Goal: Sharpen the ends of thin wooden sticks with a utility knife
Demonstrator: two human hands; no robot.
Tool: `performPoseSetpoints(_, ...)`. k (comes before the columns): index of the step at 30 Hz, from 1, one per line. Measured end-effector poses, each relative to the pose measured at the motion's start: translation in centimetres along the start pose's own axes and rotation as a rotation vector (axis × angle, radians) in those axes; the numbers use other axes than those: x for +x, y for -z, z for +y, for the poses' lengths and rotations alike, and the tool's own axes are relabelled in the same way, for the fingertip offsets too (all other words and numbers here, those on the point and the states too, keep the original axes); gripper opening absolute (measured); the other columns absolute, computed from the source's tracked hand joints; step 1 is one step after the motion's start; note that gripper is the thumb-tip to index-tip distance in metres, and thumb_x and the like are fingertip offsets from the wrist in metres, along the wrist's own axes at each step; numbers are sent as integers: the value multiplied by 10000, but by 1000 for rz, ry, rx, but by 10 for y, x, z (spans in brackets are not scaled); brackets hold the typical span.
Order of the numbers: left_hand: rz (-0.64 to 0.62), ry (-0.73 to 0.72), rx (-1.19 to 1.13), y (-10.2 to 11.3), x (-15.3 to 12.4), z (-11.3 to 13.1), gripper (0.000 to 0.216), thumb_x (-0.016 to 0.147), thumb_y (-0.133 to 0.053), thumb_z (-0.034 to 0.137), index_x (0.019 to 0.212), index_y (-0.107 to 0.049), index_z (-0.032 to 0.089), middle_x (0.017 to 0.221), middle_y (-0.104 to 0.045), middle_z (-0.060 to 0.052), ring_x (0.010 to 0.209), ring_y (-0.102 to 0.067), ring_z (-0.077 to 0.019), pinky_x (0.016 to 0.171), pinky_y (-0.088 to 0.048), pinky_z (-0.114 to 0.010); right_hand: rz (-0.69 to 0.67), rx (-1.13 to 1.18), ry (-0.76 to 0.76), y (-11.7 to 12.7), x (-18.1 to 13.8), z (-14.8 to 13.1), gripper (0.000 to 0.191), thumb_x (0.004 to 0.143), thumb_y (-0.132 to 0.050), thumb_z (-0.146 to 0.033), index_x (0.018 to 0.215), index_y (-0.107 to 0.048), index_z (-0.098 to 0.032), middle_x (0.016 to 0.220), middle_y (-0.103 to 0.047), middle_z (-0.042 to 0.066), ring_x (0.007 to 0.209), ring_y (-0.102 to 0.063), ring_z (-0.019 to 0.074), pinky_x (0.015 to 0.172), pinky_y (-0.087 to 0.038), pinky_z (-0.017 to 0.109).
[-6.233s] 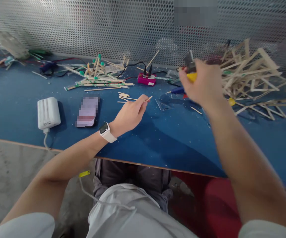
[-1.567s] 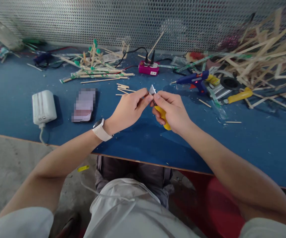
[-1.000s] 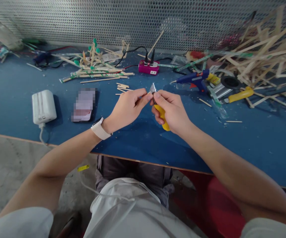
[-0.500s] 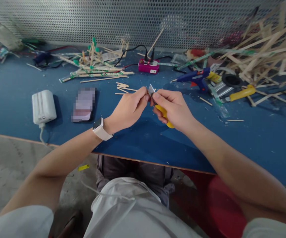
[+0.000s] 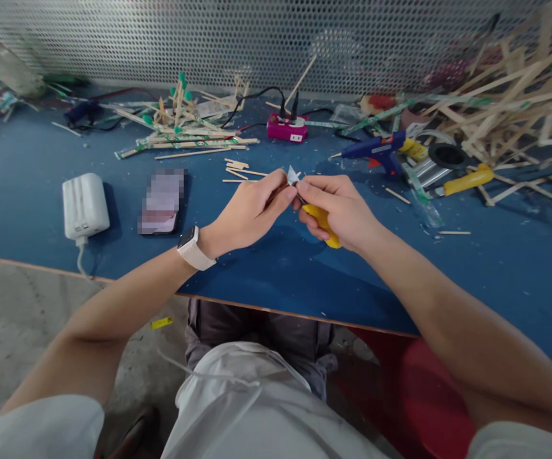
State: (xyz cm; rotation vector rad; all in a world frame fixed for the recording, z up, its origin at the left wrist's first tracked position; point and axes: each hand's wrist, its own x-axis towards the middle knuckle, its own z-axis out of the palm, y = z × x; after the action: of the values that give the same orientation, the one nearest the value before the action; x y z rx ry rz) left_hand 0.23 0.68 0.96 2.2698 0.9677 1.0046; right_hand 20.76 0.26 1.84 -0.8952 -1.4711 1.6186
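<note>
- R hand (image 5: 338, 207): fist-type grip on a utility knife (image 5: 324, 224), yellow handle in palm, metal blade (image 5: 292, 174) poking out past thumb, tip pointing up/away.
- L hand (image 5: 252, 207): narrow pinch, fingertips right up against blade. Looks like it's on a thin stick (image 5: 299, 174); only a pale tip shows just past blade, rest hidden, so can't confirm grip.
- Chg vs approx 6 s ago: R hand is no longer over by the glue gun (image 5: 374, 153); it's in close w/ L hand, fingertips approx touching.
- Chg vs approx 1 s ago: knife handle is swung a bit outward, lying less steep. L hand barely differs.
- Meaning (my read): both hands are on the same spot, blade being worked at the stick. Can't see if it's cut thru. L fingertips v. close to the edge, so slip risk.
- Knife + stick are held above tabletop (image 5: 276, 274), near its front-middle.
- Nearby: short stick pcs (image 5: 236, 167) just beyond L hand; phone (image 5: 164, 203) + power bank (image 5: 85, 207) off to L; big stick pile (image 5: 510, 108) far R.
</note>
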Motion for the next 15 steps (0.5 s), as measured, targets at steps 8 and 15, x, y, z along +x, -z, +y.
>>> performPoseSetpoints(8,-50,26,-18,1,1,-1,397,1159,-410,459,886,-547,206,841,-718,-35,624,-536,-104,608,-387,-276,-23,24,-23,4,0,-1,355,1046,-695,-419,794,-664,-171,487,-503,-42,317,-396,72,316,-286,193)
performPoseSetpoints(15,34,4,-28,-1,3,1,528,1139,-398,615,859,-574,204,770,-668,-9,632,-546,-108,597,-388,-278,67,8,32,-7,-2,-1,383,1041,-700,-464,794,-643,-177,480,-506,-49,312,-400,68,313,-263,187)
